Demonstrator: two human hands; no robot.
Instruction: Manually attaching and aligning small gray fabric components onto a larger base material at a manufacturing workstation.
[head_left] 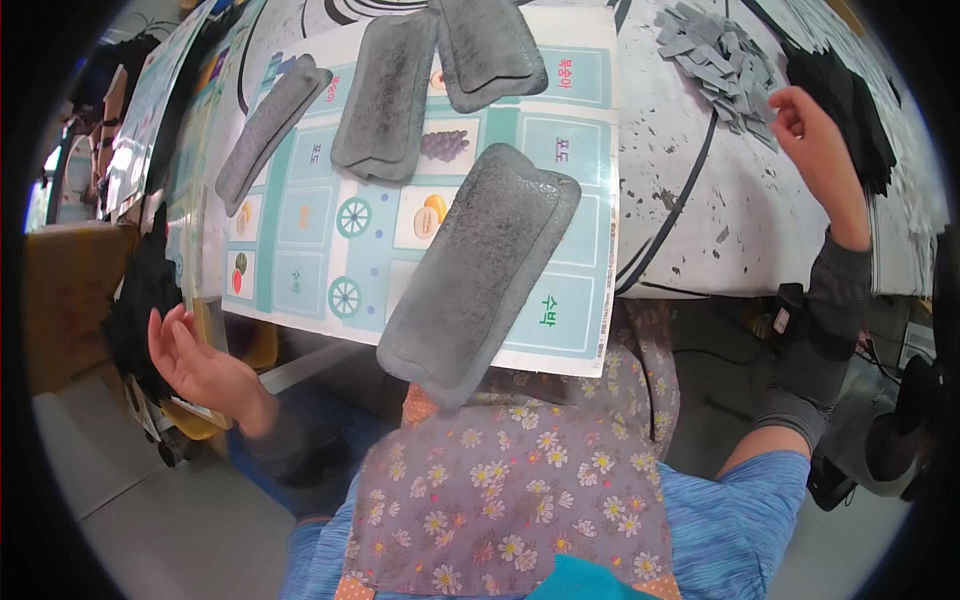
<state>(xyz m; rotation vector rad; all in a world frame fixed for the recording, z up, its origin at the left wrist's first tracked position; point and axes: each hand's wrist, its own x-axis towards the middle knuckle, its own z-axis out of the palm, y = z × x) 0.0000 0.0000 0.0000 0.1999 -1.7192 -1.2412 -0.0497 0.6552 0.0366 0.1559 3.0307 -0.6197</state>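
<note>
My left hand [205, 365] is held out past the left edge of the table, palm up with fingers loosely apart and nothing in them. Close beside it hang black cloth-like pieces [145, 320]. At the far right, my right hand [815, 145] is raised with fingers loosely bent; nothing shows in it. It is nearest to a heap of grey strips [715, 65] and a stack of black pieces [845, 110]. Between my hands, a grey oblong slab [480, 270] with a notched end lies slanted on a picture board [570, 345], overhanging its near edge.
More grey slabs [385, 95] lie further back on the board, one narrow piece [275, 135] at its left. A dark cable [685, 190] crosses the stained white table [760, 230]. A flowered apron [520, 490] covers my lap. Brown cardboard [75, 300] stands at the left.
</note>
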